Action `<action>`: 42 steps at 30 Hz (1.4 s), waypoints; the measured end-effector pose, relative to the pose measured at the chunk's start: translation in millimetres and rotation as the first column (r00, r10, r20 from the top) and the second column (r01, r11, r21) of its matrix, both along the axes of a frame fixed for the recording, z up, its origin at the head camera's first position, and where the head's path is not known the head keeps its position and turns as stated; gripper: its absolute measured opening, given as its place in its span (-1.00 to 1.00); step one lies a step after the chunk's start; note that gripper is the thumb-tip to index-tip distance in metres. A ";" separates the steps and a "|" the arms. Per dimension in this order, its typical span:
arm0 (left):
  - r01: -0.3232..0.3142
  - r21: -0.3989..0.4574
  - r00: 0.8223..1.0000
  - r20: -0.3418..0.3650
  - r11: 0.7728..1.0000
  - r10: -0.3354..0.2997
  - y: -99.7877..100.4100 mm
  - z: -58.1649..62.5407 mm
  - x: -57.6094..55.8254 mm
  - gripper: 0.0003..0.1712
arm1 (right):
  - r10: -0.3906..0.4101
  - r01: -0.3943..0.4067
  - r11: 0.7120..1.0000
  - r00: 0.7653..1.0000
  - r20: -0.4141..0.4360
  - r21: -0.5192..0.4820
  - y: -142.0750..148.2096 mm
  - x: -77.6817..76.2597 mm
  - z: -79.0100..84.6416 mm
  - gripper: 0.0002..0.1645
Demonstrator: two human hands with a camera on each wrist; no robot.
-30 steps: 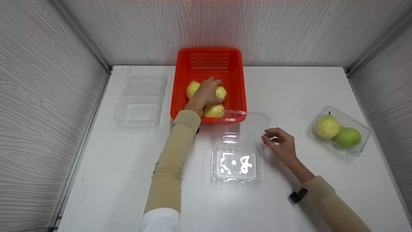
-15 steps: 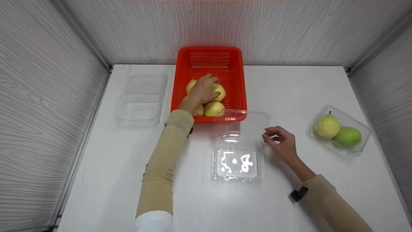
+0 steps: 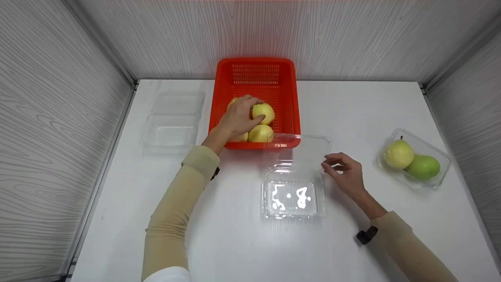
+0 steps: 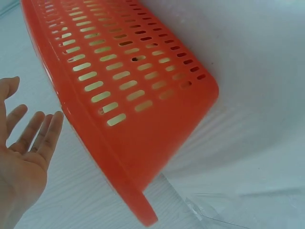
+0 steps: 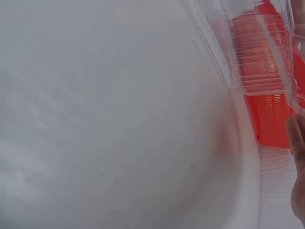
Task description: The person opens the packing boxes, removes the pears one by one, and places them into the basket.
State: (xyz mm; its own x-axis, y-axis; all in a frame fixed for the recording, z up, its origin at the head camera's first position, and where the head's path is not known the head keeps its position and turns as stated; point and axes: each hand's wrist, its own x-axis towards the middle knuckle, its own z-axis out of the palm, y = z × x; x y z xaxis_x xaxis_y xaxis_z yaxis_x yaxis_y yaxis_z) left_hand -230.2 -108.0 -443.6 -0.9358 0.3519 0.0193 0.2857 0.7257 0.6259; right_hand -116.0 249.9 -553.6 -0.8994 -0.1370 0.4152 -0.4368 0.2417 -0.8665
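Head view shows fruit [image 3: 264, 113] beside left hand [image 3: 236, 117], clear container [image 3: 291, 205] touching right hand [image 3: 346, 172].

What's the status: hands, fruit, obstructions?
Left hand empty, over fruit in red basket. Right hand by clear lid, grip unclear. Lid overlaps basket's near rim in head view.

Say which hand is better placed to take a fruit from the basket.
Probably the left hand: it is over the fruit in the basket, while the right hand is outside, beside a clear box.

Tan sleeves [image 3: 168, 219], black wrist devices [image 3: 367, 235]
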 end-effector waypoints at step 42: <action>-0.165 0.476 0.970 0.236 0.864 0.055 14.7 -73.4 147.8 -0.52 | -0.087 0.087 0.996 0.996 0.012 -0.028 20.7 -0.6 -2.7 -0.70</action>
State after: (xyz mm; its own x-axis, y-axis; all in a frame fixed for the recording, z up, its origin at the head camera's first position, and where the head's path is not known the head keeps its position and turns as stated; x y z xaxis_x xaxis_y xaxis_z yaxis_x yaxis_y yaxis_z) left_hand -82.4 -93.2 -517.1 -0.9694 0.2425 -0.0371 0.0462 0.3292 0.9431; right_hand -116.6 270.6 -556.3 -0.9117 -0.0463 0.4082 -0.4059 0.2537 -0.8780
